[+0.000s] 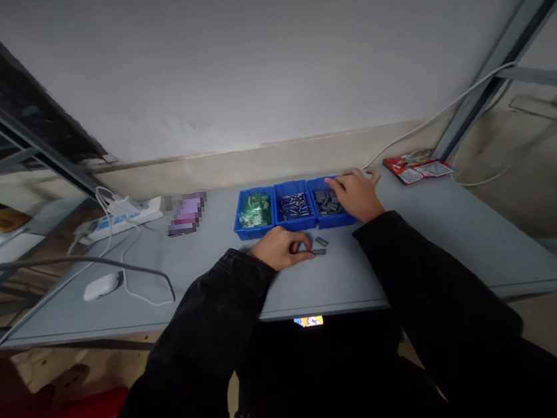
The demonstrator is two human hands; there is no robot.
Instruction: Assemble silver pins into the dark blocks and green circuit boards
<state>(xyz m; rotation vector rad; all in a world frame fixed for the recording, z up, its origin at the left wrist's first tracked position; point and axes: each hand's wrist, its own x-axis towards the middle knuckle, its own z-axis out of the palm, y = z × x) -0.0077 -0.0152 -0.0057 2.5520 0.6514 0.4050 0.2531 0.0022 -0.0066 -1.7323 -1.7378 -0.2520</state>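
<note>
"Pale wall [261, 56] behind, grey table [430, 265] below. What's the grip?"

"The left hand [277, 248] lies palm down on the tabletop, its fingers curled over small grey pieces [320, 242]. Two show just past the fingertips; whether it grasps another can't be told."

"And the right hand [354, 193]?"

"Open and relaxed, not clenched, its fingers spread over the right blue bin [327, 222] of grey pieces."

"The other bins?"

"The middle blue bin [296, 224] holds metal pins [294, 206]; the left blue bin [248, 230] holds green packets [254, 210]."

"Any tip for handling them?"

"Pieces this small probably suit fingertips better than a flat palm."

"Any writing?"

"None readable. Print on the red packet [417, 167] is too small, and the flat object [187, 214] is pixelated. The power strip [119, 220] and white mouse [102, 286] show no legible label."
</note>
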